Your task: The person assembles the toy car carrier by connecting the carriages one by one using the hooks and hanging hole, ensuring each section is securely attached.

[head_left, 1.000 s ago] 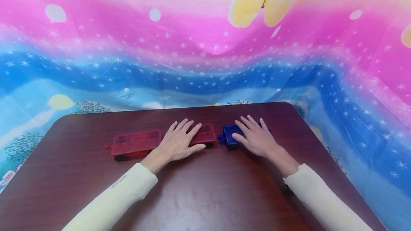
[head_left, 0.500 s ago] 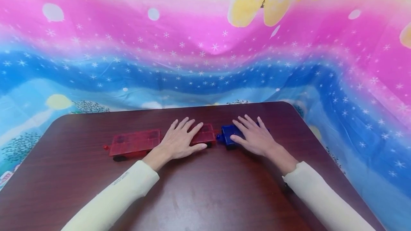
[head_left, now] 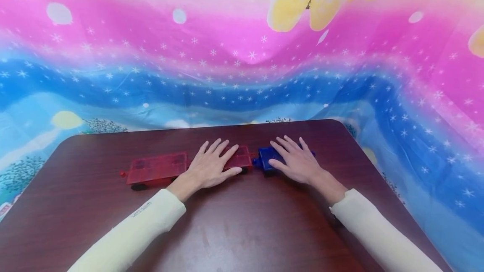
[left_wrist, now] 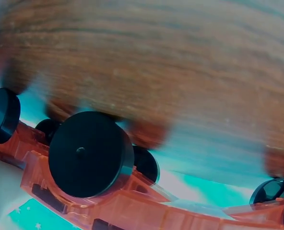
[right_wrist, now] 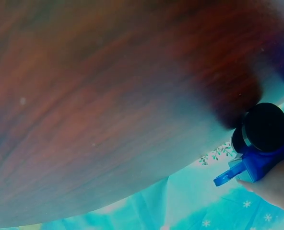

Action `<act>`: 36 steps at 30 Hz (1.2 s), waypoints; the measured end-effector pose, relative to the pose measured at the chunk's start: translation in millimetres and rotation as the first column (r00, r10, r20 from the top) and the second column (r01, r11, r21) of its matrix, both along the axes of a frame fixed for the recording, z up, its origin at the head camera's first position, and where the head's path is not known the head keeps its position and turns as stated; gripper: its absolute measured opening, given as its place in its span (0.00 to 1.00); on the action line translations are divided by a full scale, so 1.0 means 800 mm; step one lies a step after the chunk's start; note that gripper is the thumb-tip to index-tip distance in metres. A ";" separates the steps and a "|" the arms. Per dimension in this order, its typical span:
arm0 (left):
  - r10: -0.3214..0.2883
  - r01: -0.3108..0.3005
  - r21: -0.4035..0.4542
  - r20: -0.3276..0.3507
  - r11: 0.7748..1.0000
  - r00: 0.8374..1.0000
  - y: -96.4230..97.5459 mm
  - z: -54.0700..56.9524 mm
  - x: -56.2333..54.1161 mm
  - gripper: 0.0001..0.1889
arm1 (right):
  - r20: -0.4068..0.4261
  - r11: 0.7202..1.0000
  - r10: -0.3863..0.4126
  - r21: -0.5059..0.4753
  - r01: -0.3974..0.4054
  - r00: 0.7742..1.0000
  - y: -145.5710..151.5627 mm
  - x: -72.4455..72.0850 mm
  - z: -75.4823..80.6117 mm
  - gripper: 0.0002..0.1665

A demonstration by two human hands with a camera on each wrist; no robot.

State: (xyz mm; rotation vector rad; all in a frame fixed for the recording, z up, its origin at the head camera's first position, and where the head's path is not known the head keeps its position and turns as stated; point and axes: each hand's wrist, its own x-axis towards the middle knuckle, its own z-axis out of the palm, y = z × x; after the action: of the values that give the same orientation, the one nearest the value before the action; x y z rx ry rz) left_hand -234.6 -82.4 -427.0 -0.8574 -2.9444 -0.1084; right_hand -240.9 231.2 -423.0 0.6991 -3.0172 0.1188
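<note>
Three toy wagons stand in a row on the table. The left one is a translucent red wagon (head_left: 156, 169) with black wheels and a knob at its left end. My left hand (head_left: 209, 167) rests, fingers spread, over a second red wagon (head_left: 242, 156), hiding its left part. In the left wrist view, red wagon bodies and a black wheel (left_wrist: 89, 153) show upside down. My right hand (head_left: 296, 160) lies spread over a blue wagon (head_left: 266, 158), covering most of it. The red and blue couplings meet closely; whether they are joined, I cannot tell.
The dark wood-grain table (head_left: 234, 226) has rounded far corners. Right behind it hangs a patterned cloth (head_left: 234, 83) in pink and blue, which also runs down both sides.
My right hand and the blue wagon have shifted slightly left, toward the red wagons. My left hand stays nearly in place. The whole head view has drifted a little left.
</note>
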 end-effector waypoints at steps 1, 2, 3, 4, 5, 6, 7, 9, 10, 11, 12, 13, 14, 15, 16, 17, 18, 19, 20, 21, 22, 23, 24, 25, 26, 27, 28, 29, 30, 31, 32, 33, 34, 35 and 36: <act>0.000 0.000 0.002 0.001 1.000 1.000 0.000 0.000 0.000 0.45 | 0.000 1.000 0.000 0.000 0.000 1.000 0.000 0.000 0.000 0.48; -0.001 0.001 0.003 0.001 1.000 1.000 -0.001 -0.001 0.000 0.45 | -0.001 1.000 -0.002 0.002 0.002 1.000 -0.001 0.000 0.000 0.48; -0.003 0.003 0.003 0.001 1.000 1.000 -0.001 -0.001 0.000 0.45 | 0.001 1.000 -0.004 0.003 0.004 1.000 -0.001 0.000 0.000 0.48; -0.007 0.007 0.006 0.000 1.000 1.000 -0.001 -0.001 0.000 0.45 | 0.002 1.000 -0.007 0.006 0.007 1.000 -0.001 0.000 0.000 0.48; -0.011 0.011 0.008 -0.003 1.000 1.000 -0.001 -0.002 -0.001 0.45 | 0.003 1.000 -0.010 0.009 0.010 1.000 -0.002 0.000 -0.001 0.48; -0.016 0.016 0.011 -0.006 1.000 1.000 -0.001 -0.002 -0.001 0.45 | 0.003 1.000 -0.012 0.011 0.012 1.000 -0.002 0.000 -0.001 0.48; -0.022 0.022 0.015 -0.010 1.000 1.000 -0.001 -0.002 -0.001 0.45 | 0.003 1.000 -0.013 0.014 0.013 1.000 -0.002 0.000 -0.002 0.48; -0.026 0.026 0.017 -0.012 1.000 1.000 -0.001 -0.003 -0.002 0.45 | 0.001 1.000 -0.014 0.015 0.014 1.000 -0.002 -0.001 -0.002 0.48; -0.029 0.029 0.024 -0.010 0.999 1.000 -0.001 -0.003 -0.002 0.45 | -0.002 1.000 -0.013 0.017 0.013 1.000 -0.002 -0.001 -0.002 0.48; -0.028 0.028 0.025 -0.008 0.999 1.000 -0.002 -0.003 -0.002 0.45 | -0.005 1.000 -0.012 0.019 0.012 1.000 -0.002 -0.001 -0.002 0.47; -0.027 0.027 0.028 -0.005 0.999 1.000 -0.002 -0.003 -0.002 0.44 | -0.008 1.000 -0.010 0.021 0.010 1.000 -0.002 -0.001 -0.002 0.47; -0.025 0.025 0.032 -0.003 0.999 1.000 -0.002 -0.003 -0.002 0.44 | -0.009 1.000 -0.009 0.024 0.010 1.000 -0.003 -0.001 -0.001 0.47; -0.023 0.023 0.035 0.000 0.999 1.000 -0.002 -0.002 -0.002 0.44 | -0.010 1.000 -0.009 0.025 0.009 1.000 -0.003 0.000 -0.001 0.47; -0.021 0.021 0.041 0.003 0.999 1.000 -0.002 -0.002 -0.002 0.43 | -0.012 1.000 -0.008 0.028 0.008 1.000 -0.003 0.000 -0.001 0.47; -0.021 0.021 0.048 0.004 0.999 1.000 -0.003 -0.002 -0.002 0.43 | -0.012 1.000 -0.007 0.029 0.007 1.000 -0.003 0.000 -0.001 0.47; -0.019 0.019 0.051 0.003 0.999 1.000 -0.003 -0.002 -0.002 0.43 | -0.011 1.000 -0.005 0.030 0.006 1.000 -0.003 0.000 -0.001 0.47; -0.019 0.019 0.057 0.006 0.998 1.000 -0.004 -0.002 -0.002 0.43 | -0.009 1.000 -0.004 0.031 0.005 1.000 -0.004 0.000 -0.001 0.47; -0.019 0.019 0.062 0.006 0.998 1.000 -0.004 -0.002 -0.001 0.43 | -0.009 1.000 -0.003 0.030 0.004 1.000 -0.004 0.001 -0.001 0.47; -0.019 0.018 0.068 0.008 0.998 1.000 -0.005 -0.002 -0.001 0.43 | -0.008 1.000 -0.002 0.029 0.003 1.000 -0.004 0.000 -0.001 0.47; -0.020 0.019 0.074 0.007 0.997 1.000 -0.005 -0.002 -0.001 0.43 | -0.007 1.000 -0.001 0.028 0.002 1.000 -0.004 0.000 -0.001 0.46; -0.020 0.019 0.079 0.006 0.997 1.000 -0.006 -0.003 -0.001 0.43 | -0.006 1.000 0.000 0.024 0.000 1.000 -0.004 0.001 0.000 0.46; -0.020 0.019 0.085 0.008 0.996 1.000 -0.006 -0.002 0.000 0.43 | -0.007 1.000 0.000 0.023 0.000 1.000 -0.004 0.001 0.000 0.46; -0.019 0.018 0.090 0.009 0.996 1.000 -0.006 -0.002 0.000 0.43 | -0.009 1.000 0.001 0.023 -0.001 1.000 -0.004 0.001 0.000 0.46; -0.019 0.019 0.095 0.007 0.995 1.000 -0.007 -0.002 0.000 0.43 | -0.011 1.000 0.003 0.022 -0.002 1.000 -0.004 0.000 -0.001 0.46; -0.018 0.017 0.099 0.007 0.995 1.000 -0.007 -0.002 0.000 0.43 | -0.013 1.000 0.003 0.021 -0.003 1.000 -0.004 0.000 -0.001 0.46; -0.017 0.017 0.103 0.007 0.995 1.000 -0.007 -0.002 0.000 0.43 | -0.014 1.000 0.004 0.021 -0.003 1.000 -0.004 0.000 -0.002 0.46; -0.016 0.015 0.107 0.010 0.994 1.000 -0.007 -0.002 0.000 0.43 | -0.015 1.000 0.004 0.021 -0.003 1.000 -0.004 0.000 -0.002 0.46; -0.016 0.014 0.111 0.012 0.994 1.000 -0.008 -0.002 0.000 0.43 | -0.017 1.000 0.004 0.025 -0.003 1.000 -0.004 -0.001 -0.002 0.46; -0.015 0.013 0.113 0.014 0.994 1.000 -0.008 -0.002 0.000 0.43 | -0.018 1.000 0.004 0.025 -0.004 1.000 -0.004 -0.001 -0.003 0.46; -0.014 0.012 0.115 0.014 0.993 1.000 -0.008 -0.002 0.000 0.43 | -0.016 1.000 0.004 0.025 -0.003 1.000 -0.004 -0.002 -0.003 0.46; -0.014 0.012 0.119 0.016 0.993 1.000 -0.009 -0.003 0.000 0.43 | -0.014 1.000 0.003 0.023 -0.002 1.000 -0.004 -0.001 -0.003 0.46; -0.014 0.012 0.124 0.017 0.992 1.000 -0.009 -0.003 0.000 0.43 | -0.011 1.000 0.002 0.023 -0.002 1.000 -0.004 -0.001 -0.002 0.46; -0.015 0.013 0.128 0.016 0.992 1.000 -0.009 -0.004 0.000 0.43 | -0.010 1.000 0.001 0.023 -0.001 1.000 -0.005 -0.002 -0.003 0.46; -0.014 0.012 0.130 0.015 0.991 1.000 -0.010 -0.004 0.000 0.43 | -0.008 1.000 0.000 0.023 0.000 1.000 -0.005 -0.002 -0.003 0.46; -0.016 0.014 0.136 0.013 0.991 1.000 -0.010 -0.005 0.000 0.43 | -0.007 1.000 -0.001 0.022 0.001 1.000 -0.005 -0.002 -0.003 0.46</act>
State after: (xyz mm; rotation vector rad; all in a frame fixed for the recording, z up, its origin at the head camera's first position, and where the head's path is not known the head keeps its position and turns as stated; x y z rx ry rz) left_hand -234.8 -90.4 -430.7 -0.8628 -2.9030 -0.3124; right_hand -242.8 226.8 -425.1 0.6981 -3.0163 0.0824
